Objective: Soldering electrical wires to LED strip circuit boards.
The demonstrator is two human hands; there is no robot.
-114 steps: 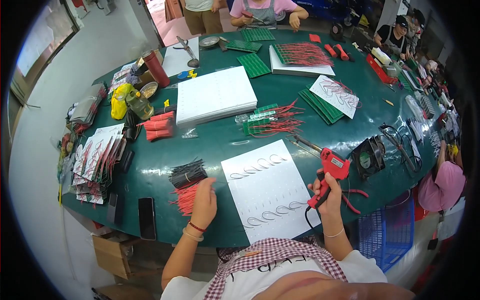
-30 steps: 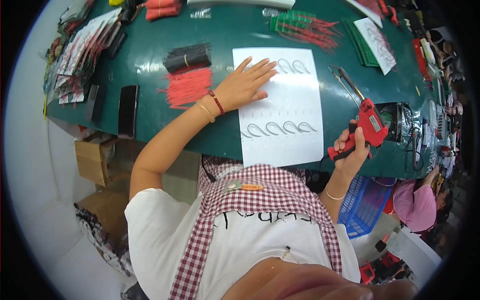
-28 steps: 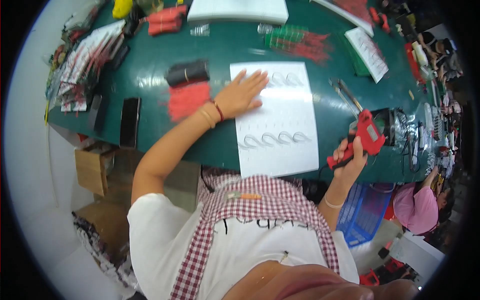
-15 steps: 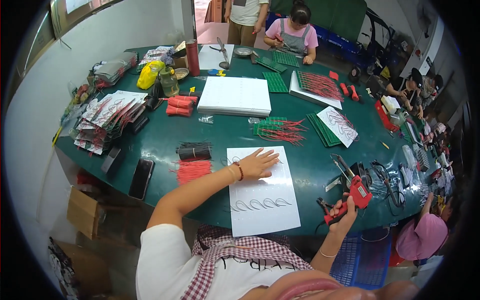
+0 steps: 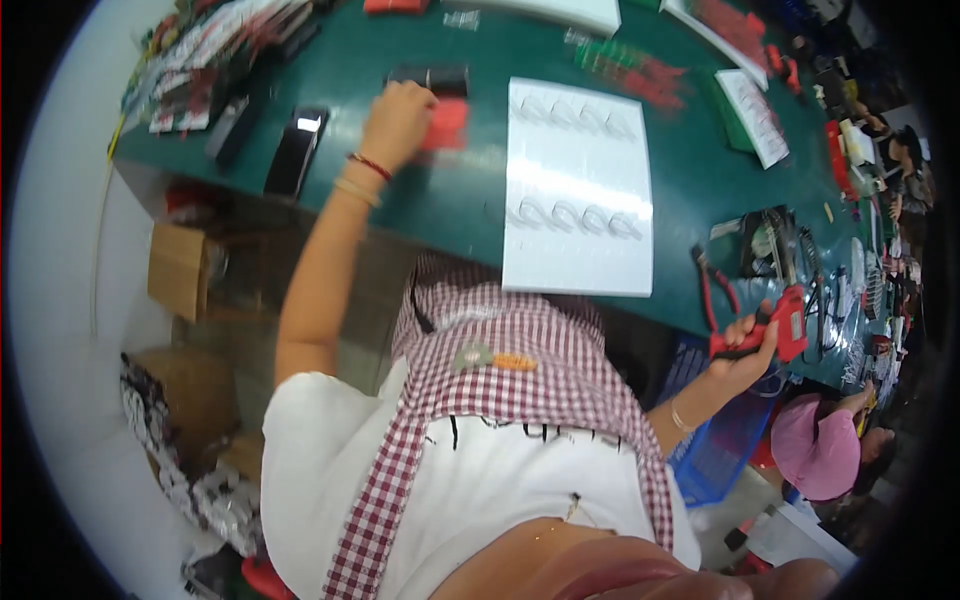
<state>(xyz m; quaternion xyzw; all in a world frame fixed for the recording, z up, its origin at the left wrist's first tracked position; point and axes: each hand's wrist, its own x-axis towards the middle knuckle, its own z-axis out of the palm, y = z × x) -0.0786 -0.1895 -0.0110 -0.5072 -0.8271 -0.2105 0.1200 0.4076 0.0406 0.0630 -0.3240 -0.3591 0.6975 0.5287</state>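
Soldering gun (image 5: 790,326), red and black, is in the right hand (image 5: 745,350), off to the right at the near edge of the green surface (image 5: 420,212). The fingers of that hand are clamped around its handle, and its barrel points away from the body, overlapping a black fan (image 5: 764,240) in this view. Red-handled pliers (image 5: 706,287) lie on the surface just left of the fan.

A white sheet (image 5: 578,266) lies flat before the person, reaching the near edge. Two rows of thin wire loops are on it, an upper row (image 5: 563,112) toward its far end and a lower row (image 5: 563,215) nearer the body.

Left of the sheet and apart from it, the left hand (image 5: 398,122) is at the red wires (image 5: 449,124) and the black bundle (image 5: 445,80) just beyond them. Its fingers are bent and close together, but blur and the angle leave me unable to tell whether they grip anything.

Farther left, a dark phone (image 5: 295,155) lies near the edge, with a small dark box (image 5: 228,132) beside it. Toward the far right are green boards with red wires (image 5: 635,72), blurred. A blue basket (image 5: 715,462) stands below the surface, under the right forearm.
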